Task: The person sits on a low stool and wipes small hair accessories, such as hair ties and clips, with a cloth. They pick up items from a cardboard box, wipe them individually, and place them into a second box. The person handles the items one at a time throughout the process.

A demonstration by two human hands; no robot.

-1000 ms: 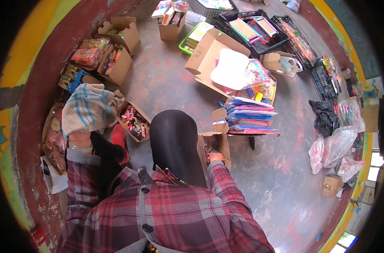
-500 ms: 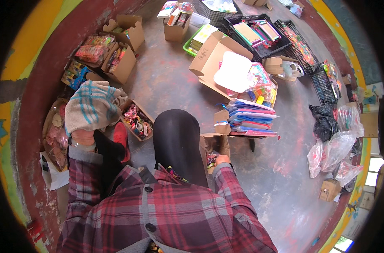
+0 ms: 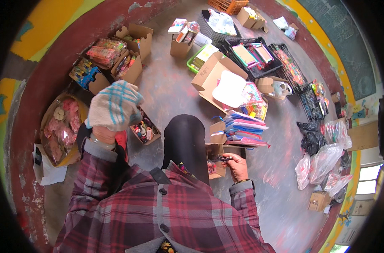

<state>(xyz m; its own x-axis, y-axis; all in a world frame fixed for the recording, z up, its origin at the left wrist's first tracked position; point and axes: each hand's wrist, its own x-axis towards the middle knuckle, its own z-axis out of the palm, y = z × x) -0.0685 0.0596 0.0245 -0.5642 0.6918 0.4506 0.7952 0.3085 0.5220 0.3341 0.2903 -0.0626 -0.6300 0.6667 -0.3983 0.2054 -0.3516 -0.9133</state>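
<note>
A beige cloth with blue stripes [image 3: 115, 105] is bunched over my left hand [image 3: 103, 135], covering its fingers. That hand holds it up above an open carton of small colourful trinkets [image 3: 144, 131]. My right hand [image 3: 237, 168] is closed in a pinch on a small dark, thin item [image 3: 222, 158], too small to name. It is just over and beside a small cardboard box [image 3: 217, 170] next to my bent knee. A few bright bits show inside that box.
Stacked blue and red plastic folders [image 3: 244, 128] stand just beyond my right hand. Past them is an open carton with a white board [image 3: 229, 89]. Black crates [image 3: 259, 67] and plastic bags [image 3: 323, 162] lie to the right; cartons [image 3: 128, 69] line the left wall.
My right hand has come up out of the small box, now with a dark item in its fingers. My left hand and the cloth have moved slightly right in the picture.
</note>
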